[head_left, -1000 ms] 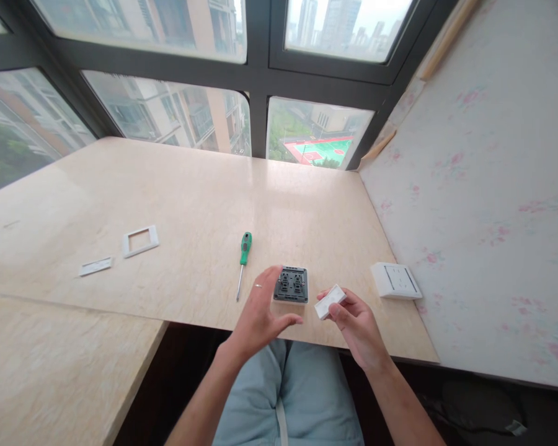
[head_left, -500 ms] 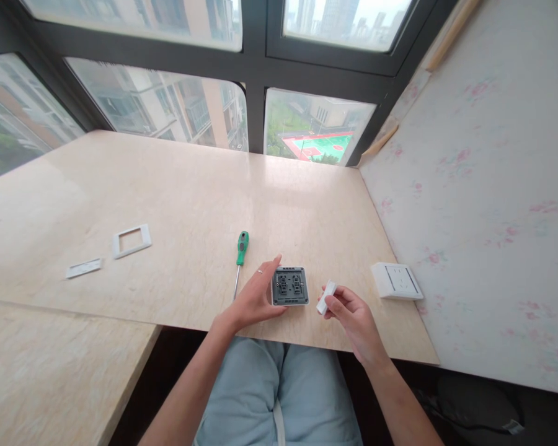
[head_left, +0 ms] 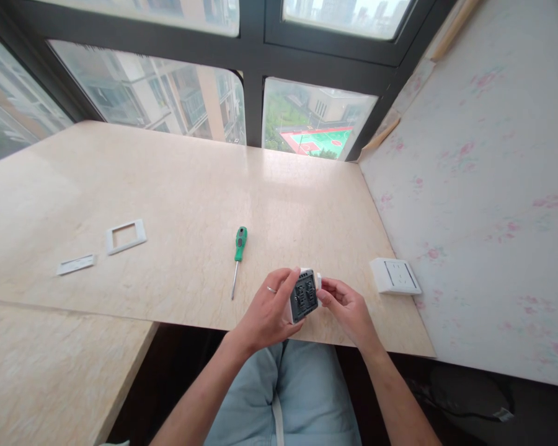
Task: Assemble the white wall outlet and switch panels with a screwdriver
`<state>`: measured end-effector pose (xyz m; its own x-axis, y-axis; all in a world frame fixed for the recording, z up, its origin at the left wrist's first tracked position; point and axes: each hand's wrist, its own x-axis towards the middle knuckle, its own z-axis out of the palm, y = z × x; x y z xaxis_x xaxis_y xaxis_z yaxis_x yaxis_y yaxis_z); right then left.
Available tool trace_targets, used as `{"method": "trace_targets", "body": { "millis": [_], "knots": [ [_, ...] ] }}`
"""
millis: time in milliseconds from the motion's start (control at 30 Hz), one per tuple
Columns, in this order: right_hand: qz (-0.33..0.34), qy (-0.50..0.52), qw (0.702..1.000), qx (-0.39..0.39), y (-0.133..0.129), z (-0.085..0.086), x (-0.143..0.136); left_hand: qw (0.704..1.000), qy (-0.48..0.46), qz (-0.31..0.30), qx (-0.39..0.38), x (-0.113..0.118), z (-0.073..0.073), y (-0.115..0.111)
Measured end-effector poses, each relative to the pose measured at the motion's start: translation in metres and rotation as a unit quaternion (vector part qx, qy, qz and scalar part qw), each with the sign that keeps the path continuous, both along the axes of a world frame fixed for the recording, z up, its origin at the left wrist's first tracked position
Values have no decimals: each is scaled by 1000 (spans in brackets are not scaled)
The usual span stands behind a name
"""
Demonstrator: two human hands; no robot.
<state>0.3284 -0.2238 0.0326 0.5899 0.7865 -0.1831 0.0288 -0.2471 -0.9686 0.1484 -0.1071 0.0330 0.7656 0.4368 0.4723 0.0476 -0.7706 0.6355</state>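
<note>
My left hand [head_left: 272, 306] is closed round a wall switch [head_left: 304, 296], a white box with a dark inner face holding two mechanisms. The switch is tilted, its dark face turned toward the right. Pinched in my right hand [head_left: 346, 305] is a small white rocker piece [head_left: 319, 282], mostly hidden by the fingers. It sits right beside the switch's right edge; whether they touch I cannot tell. A green-handled screwdriver [head_left: 240, 246] lies on the tabletop to the left of my left hand, its shaft pointing toward me.
On the left of the pale tabletop [head_left: 190, 192] lie a white rectangular frame [head_left: 140, 230] and a slim white strip [head_left: 76, 264]. A white socket box [head_left: 396, 276] stands against the flowered wall [head_left: 483, 204] at right. Windows line the back.
My left hand has tilted the switch and brought it a little to the right. My right hand has moved the rocker piece left, up to the switch's edge. The view has shifted slightly.
</note>
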Motion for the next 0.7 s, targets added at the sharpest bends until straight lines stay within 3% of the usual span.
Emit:
{"method": "trace_targets", "body": {
  "millis": [200,400,700],
  "knots": [
    [13,-55,998,5,-9,2,-2,999,-11,19,42,7,4,-10],
    [2,14,999,31,-9,8,-7,998,-14,17,65,12,10,-20],
    [-9,31,999,22,-10,12,-13,997,-39,27,56,14,10,-23]
  ]
}}
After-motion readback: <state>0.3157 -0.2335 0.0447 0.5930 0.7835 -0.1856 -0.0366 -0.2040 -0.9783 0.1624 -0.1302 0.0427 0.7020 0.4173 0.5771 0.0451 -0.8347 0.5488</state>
